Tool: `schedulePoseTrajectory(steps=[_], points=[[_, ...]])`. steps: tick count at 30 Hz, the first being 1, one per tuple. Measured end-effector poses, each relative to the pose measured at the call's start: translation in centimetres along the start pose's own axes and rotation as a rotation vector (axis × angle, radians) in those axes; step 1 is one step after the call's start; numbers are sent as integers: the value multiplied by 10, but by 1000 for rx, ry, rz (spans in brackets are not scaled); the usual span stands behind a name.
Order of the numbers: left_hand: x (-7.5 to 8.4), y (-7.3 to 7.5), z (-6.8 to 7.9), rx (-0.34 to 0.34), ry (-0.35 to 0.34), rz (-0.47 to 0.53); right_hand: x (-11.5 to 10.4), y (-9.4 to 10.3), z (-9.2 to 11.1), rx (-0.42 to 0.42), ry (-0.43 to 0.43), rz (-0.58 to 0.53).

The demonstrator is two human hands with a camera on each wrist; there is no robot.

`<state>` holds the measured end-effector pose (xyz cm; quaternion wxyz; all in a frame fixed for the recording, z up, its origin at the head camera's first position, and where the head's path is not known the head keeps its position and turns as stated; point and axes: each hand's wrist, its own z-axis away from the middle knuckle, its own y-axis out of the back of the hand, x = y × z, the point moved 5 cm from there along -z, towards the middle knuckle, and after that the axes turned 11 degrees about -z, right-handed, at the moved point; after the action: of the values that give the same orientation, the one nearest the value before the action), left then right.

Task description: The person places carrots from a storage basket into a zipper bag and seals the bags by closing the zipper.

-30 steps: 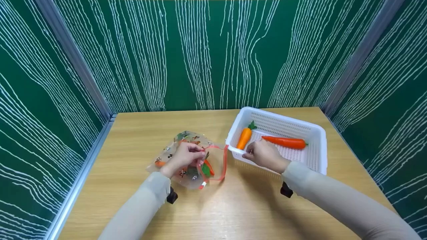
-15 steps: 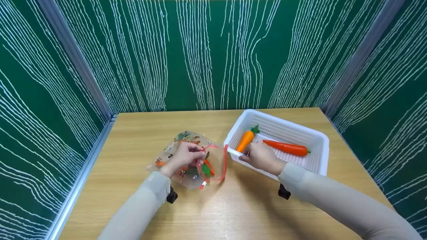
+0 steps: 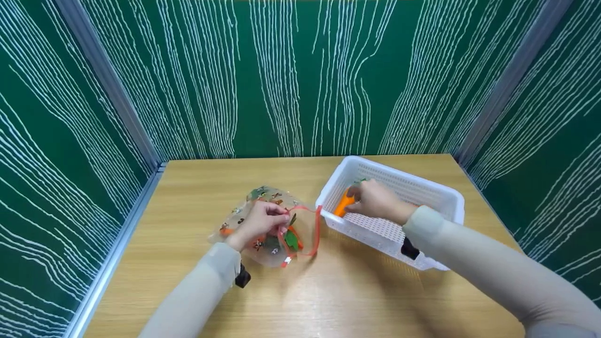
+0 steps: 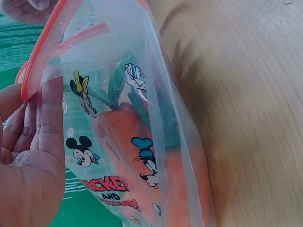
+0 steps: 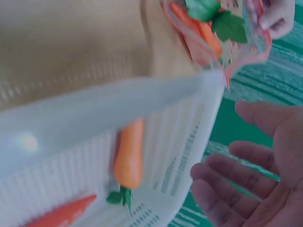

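Observation:
In the head view my left hand (image 3: 260, 220) pinches the rim of a clear zip bag (image 4: 109, 184) with a red-orange edge and cartoon prints. The bag's mouth gapes toward the right. Inside it, orange carrots (image 4: 125, 127) with green leaves show through the plastic. My right hand (image 3: 375, 202) is over a white plastic basket (image 3: 404, 175), beside an orange carrot (image 3: 344, 204). In the right wrist view its fingers (image 5: 241, 177) are spread and loosely bent, apart from the carrot. A red chili pepper (image 5: 64, 213) also lies in the basket, mostly hidden by my hand in the head view.
The wooden table (image 3: 300, 291) carries both bag and basket. The basket's left corner meets the bag's red edge. Green walls with white wavy lines (image 3: 319, 75) enclose the back and sides, with metal posts (image 3: 117, 89) at the corners.
My right hand has left the basket's near rim and moved over the basket beside the carrot, its fingers spreading. The basket has shifted slightly toward me. My left hand holds still.

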<state>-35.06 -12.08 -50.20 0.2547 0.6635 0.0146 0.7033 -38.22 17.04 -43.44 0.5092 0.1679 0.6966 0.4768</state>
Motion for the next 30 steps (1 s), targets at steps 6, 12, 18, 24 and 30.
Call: schedulePoseTrajectory(steps=[6,12,18,24,30], points=[[0,1,1,-7,13,2,10,13,-5,-69,-9,-25],[0,2,0,-8,31,2,22,25,-14,-107,-4,15],[1,2,-1,5,9,5,42,35,-21,-113,-54,21],[0,1,-2,3,0,27,68,39,-24,-134,-114,-57],[-1,1,-1,13,13,4,92,44,-22,-146,-163,-75]])
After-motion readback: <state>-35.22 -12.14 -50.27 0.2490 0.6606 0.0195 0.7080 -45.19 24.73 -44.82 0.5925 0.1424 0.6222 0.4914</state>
